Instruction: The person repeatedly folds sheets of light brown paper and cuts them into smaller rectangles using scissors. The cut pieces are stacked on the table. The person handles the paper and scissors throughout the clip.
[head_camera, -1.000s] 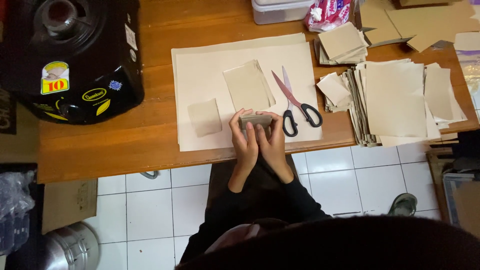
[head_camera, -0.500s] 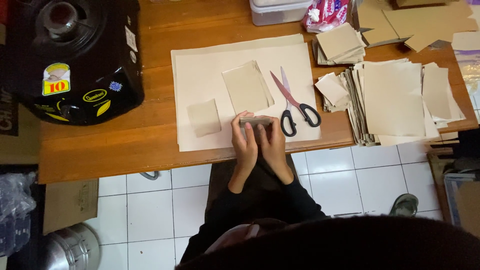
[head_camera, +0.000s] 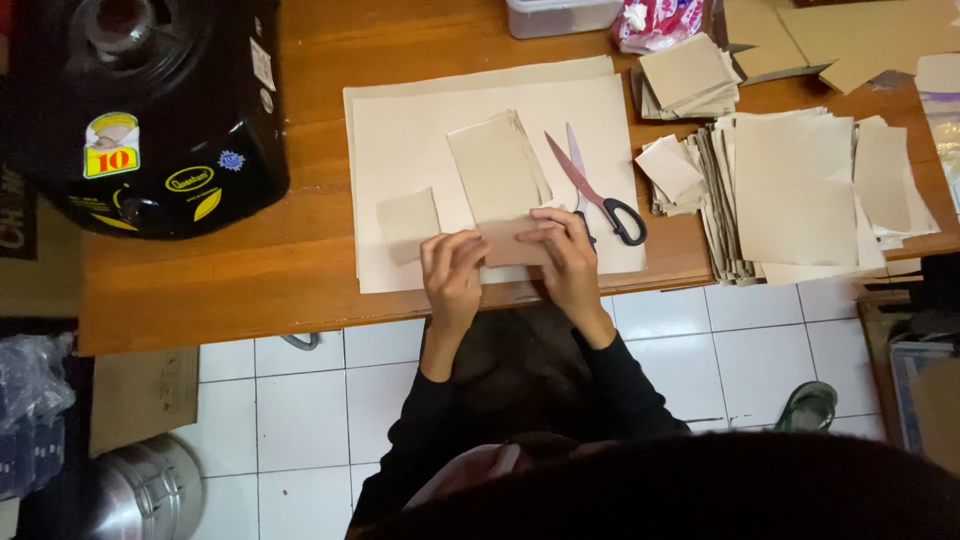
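A small folded brown paper piece (head_camera: 508, 243) is held between both hands at the near edge of the wooden table (head_camera: 220, 280). My left hand (head_camera: 452, 273) grips its left end and my right hand (head_camera: 562, 250) presses its right end and top edge. The piece rests on a large cream sheet (head_camera: 400, 140). Just beyond the hands lies a small stack of brown rectangles (head_camera: 496, 165). A single small brown square (head_camera: 407, 216) lies to the left. Black-handled scissors (head_camera: 600, 190) lie right of my right hand, blades pointing away.
Piles of cut brown paper (head_camera: 800, 190) cover the table's right side, with a smaller stack (head_camera: 688, 75) behind. A large black round appliance (head_camera: 140, 110) fills the left end. A plastic box (head_camera: 560, 15) and a red-and-white bag (head_camera: 655, 20) stand at the far edge. White tiled floor below.
Both hands stay on the folded piece; fingers have shifted slightly, pressing it flatter and wider on the sheet. Nothing else has moved.
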